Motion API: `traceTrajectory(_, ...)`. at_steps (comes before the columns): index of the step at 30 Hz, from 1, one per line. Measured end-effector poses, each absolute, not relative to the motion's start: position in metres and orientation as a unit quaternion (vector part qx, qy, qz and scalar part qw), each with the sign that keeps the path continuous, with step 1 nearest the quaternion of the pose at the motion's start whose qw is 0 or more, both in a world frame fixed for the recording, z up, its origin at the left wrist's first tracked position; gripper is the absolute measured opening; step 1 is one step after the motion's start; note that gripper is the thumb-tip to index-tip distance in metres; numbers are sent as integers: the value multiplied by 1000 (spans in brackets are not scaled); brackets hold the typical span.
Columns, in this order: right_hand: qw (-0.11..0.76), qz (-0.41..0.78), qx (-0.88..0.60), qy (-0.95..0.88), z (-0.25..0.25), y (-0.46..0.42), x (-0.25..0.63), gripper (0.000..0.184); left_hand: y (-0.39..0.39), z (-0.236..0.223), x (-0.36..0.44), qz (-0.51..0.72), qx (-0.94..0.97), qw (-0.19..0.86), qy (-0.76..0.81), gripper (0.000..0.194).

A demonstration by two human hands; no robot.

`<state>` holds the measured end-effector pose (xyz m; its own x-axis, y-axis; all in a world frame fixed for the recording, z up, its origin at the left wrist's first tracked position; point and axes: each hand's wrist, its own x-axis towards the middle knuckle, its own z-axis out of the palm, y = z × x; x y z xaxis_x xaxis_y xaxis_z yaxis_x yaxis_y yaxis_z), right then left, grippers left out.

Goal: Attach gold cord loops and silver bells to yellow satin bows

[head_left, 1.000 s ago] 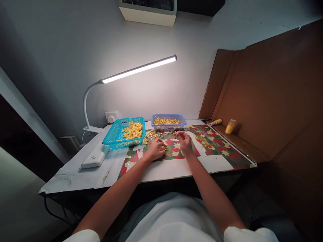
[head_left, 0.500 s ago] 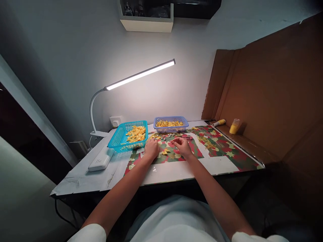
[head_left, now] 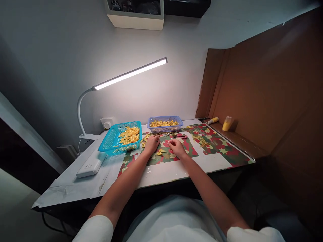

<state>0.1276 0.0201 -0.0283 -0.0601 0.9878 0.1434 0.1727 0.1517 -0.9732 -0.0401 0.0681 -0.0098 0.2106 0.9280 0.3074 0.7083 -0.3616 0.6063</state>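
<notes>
My left hand (head_left: 151, 144) rests palm down on the patterned red and green paper (head_left: 214, 143), fingers curled over small gold pieces (head_left: 145, 137) that I cannot make out under it. My right hand (head_left: 176, 147) lies just to its right, fingers curled in a loose pinch; what it holds, if anything, is too small to name. A small yellow folded piece (head_left: 159, 153) lies on the paper between the two hands. Beyond the hands are scattered small silver and gold bits (head_left: 165, 135) and a red tool (head_left: 182, 136).
A turquoise basket (head_left: 111, 143) with yellow folded pieces stands at the left. A lilac basket (head_left: 165, 128) of gold bits stands behind. A white desk lamp (head_left: 126, 75) arches overhead. A white box (head_left: 90, 165), a yellow bottle (head_left: 226, 124) and a cardboard wall (head_left: 264, 87) flank the desk.
My left hand has let go of the yellow piece and moved up-left onto the gold pieces. My right hand came down and curled onto the paper.
</notes>
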Motion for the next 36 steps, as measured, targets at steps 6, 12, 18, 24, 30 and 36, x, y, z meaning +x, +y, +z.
traceTrajectory(6, 478, 395, -505, -600, -24, 14, 126, 32, 66, -14, -31, 430, 673, 365, 478, 33)
traceTrajectory(12, 503, 384, -474, -612, -19, 11, 124, 29, 48, -20, -15, 494, 551, 549, 388, 33)
traceTrajectory(18, 525, 373, -439, -626, -16, 8, 123, 9, 42, -16, -13, 529, 459, 623, 348, 32)
traceTrajectory(24, 526, 377, -425, -633, -13, 4, 123, 11, 40, -13, -13, 540, 415, 650, 336, 32)
traceTrajectory(30, 524, 382, -428, -630, -14, 5, 122, 12, 36, -12, -12, 537, 410, 656, 336, 31)
traceTrajectory(36, 523, 383, -428, -629, -13, 5, 122, 10, 36, -12, -12, 537, 419, 649, 339, 32)
